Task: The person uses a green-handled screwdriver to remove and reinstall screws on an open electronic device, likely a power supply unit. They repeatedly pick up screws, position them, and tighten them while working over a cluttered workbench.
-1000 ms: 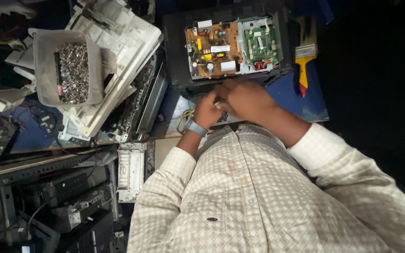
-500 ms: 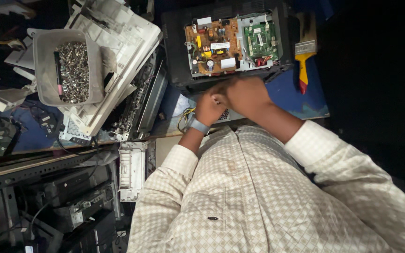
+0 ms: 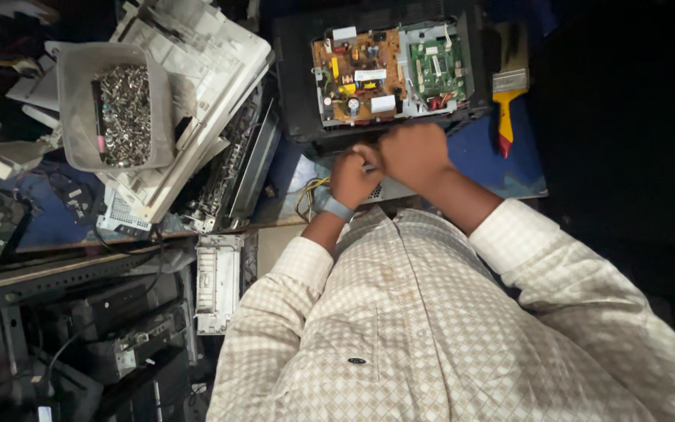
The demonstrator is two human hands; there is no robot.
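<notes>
**Hands shifting at opened device's near edge**

Both hands are staying bunched together: left hand [image 3: 353,176] and right hand [image 3: 414,154], fingers curled shut, contents not discernible. Since half a second ago they are edging slightly leftward along the black device [image 3: 384,70], circuit boards [image 3: 388,70] exposed.

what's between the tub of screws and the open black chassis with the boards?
Head view: a tilted white plastic cover panel and a grey mechanism assembly lie between the screw tub and the black chassis.

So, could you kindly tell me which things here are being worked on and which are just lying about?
In hand: left hand, right hand, black opened device casing with brown circuit board and green circuit board.
Lying about: clear plastic tub of metal screws, yellow-handled paintbrush, white plastic panel.
</notes>
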